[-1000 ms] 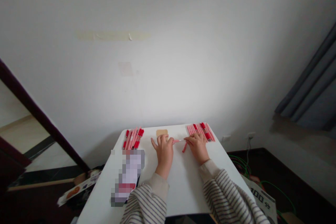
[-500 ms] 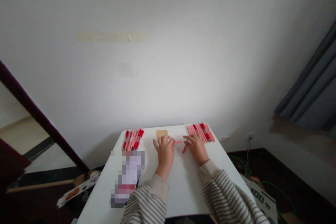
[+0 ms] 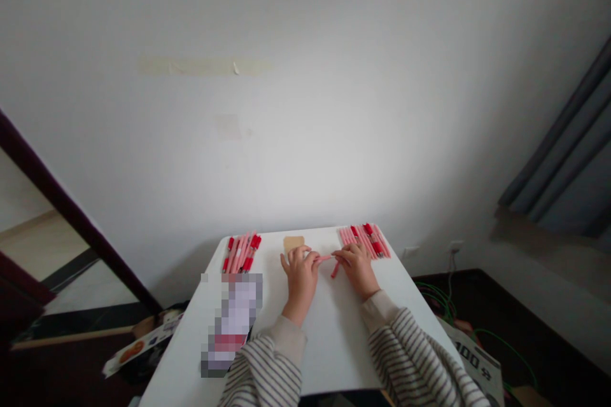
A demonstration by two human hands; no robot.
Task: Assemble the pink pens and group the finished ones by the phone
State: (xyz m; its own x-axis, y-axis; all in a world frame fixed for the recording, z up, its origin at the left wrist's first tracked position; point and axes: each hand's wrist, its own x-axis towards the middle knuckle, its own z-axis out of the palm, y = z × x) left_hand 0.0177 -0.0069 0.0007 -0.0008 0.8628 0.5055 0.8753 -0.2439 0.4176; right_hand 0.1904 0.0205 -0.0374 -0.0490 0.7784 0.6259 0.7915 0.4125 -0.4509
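Note:
My left hand (image 3: 300, 275) and my right hand (image 3: 356, 270) meet over the far middle of a white table (image 3: 329, 337). Between their fingertips they pinch a thin pink pen (image 3: 325, 258), one hand at each end. A red pen cap (image 3: 335, 269) lies on the table just under my right hand's fingers. A pile of pink and red pens (image 3: 242, 251) lies at the far left. Another pile of pens (image 3: 366, 239) lies at the far right, just beyond my right hand.
A small tan pad (image 3: 293, 243) sits at the table's far edge by the white wall. A blurred-out object (image 3: 232, 321) lies on the table's left side. Green cables (image 3: 443, 305) and a printed box (image 3: 477, 362) are on the floor at right, a curtain beyond.
The two hands have drawn slightly closer together along the pink pen. Nothing else on the table has moved.

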